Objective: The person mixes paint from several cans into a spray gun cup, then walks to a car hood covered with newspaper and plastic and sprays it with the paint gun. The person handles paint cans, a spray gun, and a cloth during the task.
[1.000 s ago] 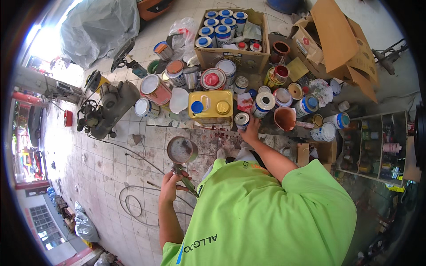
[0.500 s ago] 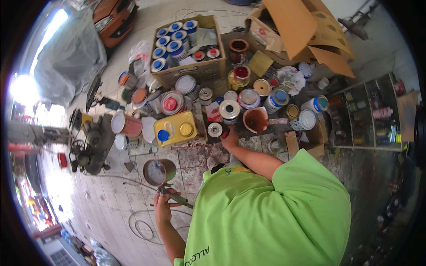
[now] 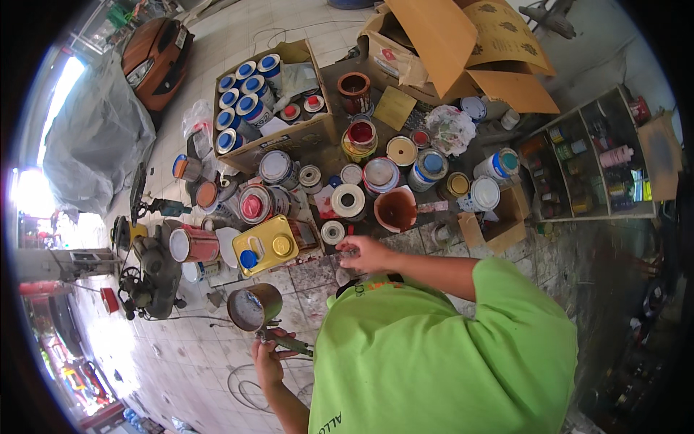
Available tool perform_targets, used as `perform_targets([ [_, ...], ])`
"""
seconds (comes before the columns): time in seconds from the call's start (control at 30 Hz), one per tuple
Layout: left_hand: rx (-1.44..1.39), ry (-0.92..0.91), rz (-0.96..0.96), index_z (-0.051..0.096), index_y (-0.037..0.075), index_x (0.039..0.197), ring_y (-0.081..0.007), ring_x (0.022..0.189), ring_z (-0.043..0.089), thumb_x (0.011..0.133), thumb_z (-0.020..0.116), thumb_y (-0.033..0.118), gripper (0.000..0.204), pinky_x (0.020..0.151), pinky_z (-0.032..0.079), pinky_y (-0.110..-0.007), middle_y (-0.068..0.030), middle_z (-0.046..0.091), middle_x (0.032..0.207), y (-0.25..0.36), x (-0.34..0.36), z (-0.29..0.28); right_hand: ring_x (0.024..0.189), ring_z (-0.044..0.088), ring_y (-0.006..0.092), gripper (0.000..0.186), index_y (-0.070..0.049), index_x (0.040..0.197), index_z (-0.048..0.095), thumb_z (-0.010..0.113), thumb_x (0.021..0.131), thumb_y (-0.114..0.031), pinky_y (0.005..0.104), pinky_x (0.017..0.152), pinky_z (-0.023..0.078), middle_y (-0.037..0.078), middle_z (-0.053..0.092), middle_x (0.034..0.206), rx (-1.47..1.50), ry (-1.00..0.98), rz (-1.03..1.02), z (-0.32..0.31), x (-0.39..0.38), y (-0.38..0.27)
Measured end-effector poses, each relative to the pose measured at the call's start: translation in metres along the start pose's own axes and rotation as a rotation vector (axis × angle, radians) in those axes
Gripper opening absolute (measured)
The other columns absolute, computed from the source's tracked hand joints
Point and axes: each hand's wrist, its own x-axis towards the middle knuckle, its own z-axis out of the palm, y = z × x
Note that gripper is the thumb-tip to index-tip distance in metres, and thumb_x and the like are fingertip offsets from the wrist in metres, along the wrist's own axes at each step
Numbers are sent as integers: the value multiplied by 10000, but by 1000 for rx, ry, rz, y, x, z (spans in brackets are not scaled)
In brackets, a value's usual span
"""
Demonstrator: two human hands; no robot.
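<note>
My left hand (image 3: pixel 268 363) is closed around the handle of a spray gun (image 3: pixel 292 344), whose round metal cup (image 3: pixel 273 300) faces up with greyish-white liquid inside. My right hand (image 3: pixel 370 254) is over the tiled floor close to my body, fingers curled in a pinch; a small greyish thing seems to be between them, too blurred to name. Just beyond it stands a small can with a white round top (image 3: pixel 332 232). A larger can with a white ring top (image 3: pixel 348 201) and a brown-stained open pot (image 3: pixel 395 210) are a bit farther off. Left of these lies a yellow rectangular tin (image 3: pixel 264 246) with a blue cap.
Several paint cans crowd the floor ahead. Behind them stand a cardboard box (image 3: pixel 318 129) of blue-capped cans and a large open carton (image 3: pixel 434 43). A compressor (image 3: pixel 155 271) is at the left, a hose (image 3: pixel 242 380) below, a shelf cabinet (image 3: pixel 589 159) at the right.
My right hand has drawn back from beside the small white-topped can toward my body. My left hand still holds the spray gun. The view has shifted slightly.
</note>
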Motion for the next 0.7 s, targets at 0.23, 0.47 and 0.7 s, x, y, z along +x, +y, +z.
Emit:
perform_targets([
  [0.23, 37, 3, 39, 628, -67, 1057, -415, 1002, 727, 849, 538, 233, 376, 605, 675, -519, -196, 660, 1037, 10, -3, 27, 1139, 657, 325, 454, -195, 1238, 685, 653, 807, -54, 459, 936, 547, 132, 664, 1111, -926, 450, -236, -295, 57, -59],
  [0.47, 35, 68, 11, 626, -77, 1055, -398, 997, 733, 845, 536, 220, 375, 613, 682, -479, -186, 669, 1032, 17, -17, 51, 1315, 531, 438, 1073, -390, 1583, 409, 834, 669, -21, 496, 1066, 510, 167, 452, 1492, -1455, -12, 26, -368, 109, 31],
  [0.7, -44, 112, 12, 607, -107, 1072, -406, 1006, 732, 858, 522, 195, 380, 627, 692, -463, -206, 667, 1037, 8, -33, 70, 1270, 560, 398, 900, -193, 1446, 574, 896, 607, -141, 479, 1054, 506, 170, 598, 1295, -1140, 83, 37, -385, 118, 34],
])
